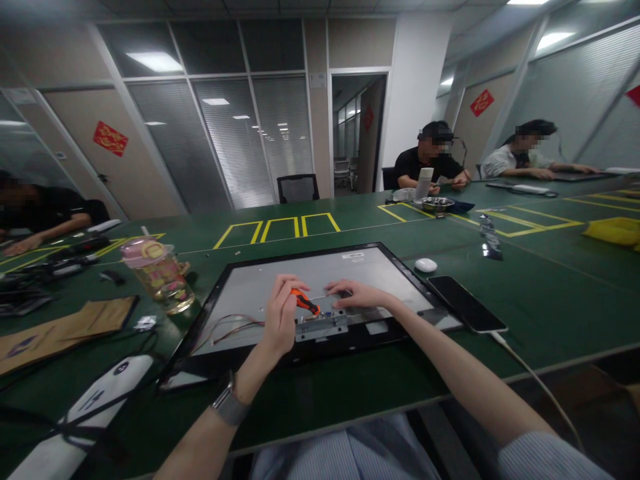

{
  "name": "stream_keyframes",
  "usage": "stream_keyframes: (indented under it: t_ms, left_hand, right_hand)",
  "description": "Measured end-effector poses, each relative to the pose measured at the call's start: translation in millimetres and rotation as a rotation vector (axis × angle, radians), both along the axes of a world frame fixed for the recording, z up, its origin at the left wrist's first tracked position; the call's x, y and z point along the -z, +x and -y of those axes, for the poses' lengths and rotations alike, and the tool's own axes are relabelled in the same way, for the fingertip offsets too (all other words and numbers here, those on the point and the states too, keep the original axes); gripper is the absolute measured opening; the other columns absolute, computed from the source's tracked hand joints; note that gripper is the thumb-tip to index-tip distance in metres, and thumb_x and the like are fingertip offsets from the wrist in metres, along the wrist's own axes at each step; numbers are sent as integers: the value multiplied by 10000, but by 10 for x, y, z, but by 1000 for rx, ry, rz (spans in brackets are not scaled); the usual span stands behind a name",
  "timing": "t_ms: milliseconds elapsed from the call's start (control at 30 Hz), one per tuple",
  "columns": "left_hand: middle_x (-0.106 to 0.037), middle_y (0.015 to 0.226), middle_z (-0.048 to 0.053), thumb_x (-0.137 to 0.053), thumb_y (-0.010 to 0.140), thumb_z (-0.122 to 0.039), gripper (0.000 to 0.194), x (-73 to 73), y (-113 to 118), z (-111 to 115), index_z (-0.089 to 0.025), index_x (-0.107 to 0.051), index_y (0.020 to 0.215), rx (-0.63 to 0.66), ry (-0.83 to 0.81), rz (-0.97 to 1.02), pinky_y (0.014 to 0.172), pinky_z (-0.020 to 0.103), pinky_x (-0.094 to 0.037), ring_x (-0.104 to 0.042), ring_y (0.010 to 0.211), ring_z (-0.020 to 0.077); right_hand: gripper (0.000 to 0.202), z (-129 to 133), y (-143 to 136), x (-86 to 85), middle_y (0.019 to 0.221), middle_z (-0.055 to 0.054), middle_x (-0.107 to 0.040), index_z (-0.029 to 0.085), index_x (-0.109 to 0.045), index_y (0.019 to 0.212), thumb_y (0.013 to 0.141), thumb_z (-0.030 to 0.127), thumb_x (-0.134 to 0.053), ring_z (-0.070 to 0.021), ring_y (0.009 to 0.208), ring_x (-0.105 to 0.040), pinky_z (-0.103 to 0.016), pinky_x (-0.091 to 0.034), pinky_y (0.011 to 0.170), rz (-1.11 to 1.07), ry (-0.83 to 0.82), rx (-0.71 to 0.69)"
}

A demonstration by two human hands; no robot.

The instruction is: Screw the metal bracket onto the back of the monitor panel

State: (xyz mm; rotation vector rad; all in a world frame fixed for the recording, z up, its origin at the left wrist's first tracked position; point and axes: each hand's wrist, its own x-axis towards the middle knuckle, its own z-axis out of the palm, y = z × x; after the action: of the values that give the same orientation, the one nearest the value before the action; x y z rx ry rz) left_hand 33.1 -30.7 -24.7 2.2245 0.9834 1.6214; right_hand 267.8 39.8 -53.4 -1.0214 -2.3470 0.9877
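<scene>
looking down from the head camera, a flat monitor panel [350,267] lies back-side up on the green table [550,293], its black frame close to the near edge. the left hand [281,313] is curled shut around an orange-handled screwdriver [305,303], whose tip points down toward a small metal bracket [323,325] fixed near the lower middle of the panel. the right hand [357,293] rests flat on the panel just right of the screwdriver, fingers stretched out and loosely together, holding nothing that can be seen. a bundle of thin coloured wires [227,328] runs across the panel's lower left part toward the bracket. a grey wristband [230,405] sits on the left forearm.

right of the panel lies a black phone [466,303] with a white cable [537,380] trailing off the table edge, and a small white oval object [425,265] sits just behind it. left of the panel stands a pink-lidded drinking cup [157,275], with a brown paper envelope [65,328] further left. yellow tape outlines [277,229] mark the table beyond the panel. other people sit at the far side and at the left, their hands on their own work, well apart from the panel.
</scene>
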Motion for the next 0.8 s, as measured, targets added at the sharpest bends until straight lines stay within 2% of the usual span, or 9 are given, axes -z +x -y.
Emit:
stream_keyframes:
  t_ms: [133,233,367,467,567,700,800]
  left_hand:
    - [-585,873,30,-411,923,-261,266,34,27,-13,-184,-556,1133,43,-66,13,764,272,-458,-569,790,138]
    - [-622,841,12,-511,885,-276,260,68,43,-20,-196,-562,1127,25,-85,49,781,266,-469,-593,763,128]
    - [-625,968,51,-396,929,-269,317,85,53,4,-197,-497,1220,112,-150,45,802,296,-484,-609,828,140]
    - [-575,1058,82,-338,939,-239,358,71,63,19,-197,-469,1269,105,-109,49,836,325,-477,-592,889,153]
    - [-568,963,61,-417,920,-233,326,45,71,1,-196,-520,1227,48,-62,51,808,305,-478,-579,835,143]
    - [-567,825,22,-574,851,-267,163,5,45,-50,-195,-650,974,-38,-12,29,729,260,-461,-545,762,134]
    - [-565,781,13,-568,852,-296,166,-25,11,-48,-187,-662,936,-95,-9,-16,709,260,-443,-523,723,135]
  right_hand:
    - [615,0,0,13,1356,-79,-500,218,-646,1140,720,666,-608,-282,1275,-410,-430,-243,1096,-31,-22,-4]
    - [620,-3,1,22,1347,-87,-509,213,-652,1128,713,671,-612,-282,1281,-404,-431,-249,1095,-47,-28,-8]
    - [617,-12,6,32,1338,-95,-519,202,-653,1124,717,665,-615,-278,1284,-399,-425,-245,1098,-64,-15,-21]
    - [617,-15,9,35,1339,-92,-519,206,-651,1129,718,665,-615,-289,1285,-395,-453,-207,1112,-63,-13,-18]
    - [609,-15,8,39,1353,-89,-506,216,-648,1135,717,659,-622,-295,1290,-389,-469,-202,1112,-56,-23,-4]
    - [623,-20,4,53,1351,-99,-507,206,-652,1129,709,665,-621,-292,1291,-390,-446,-233,1105,-57,-18,2]
    - [624,-23,5,59,1349,-96,-508,205,-648,1140,715,661,-619,-289,1295,-385,-433,-235,1104,-49,-20,1]
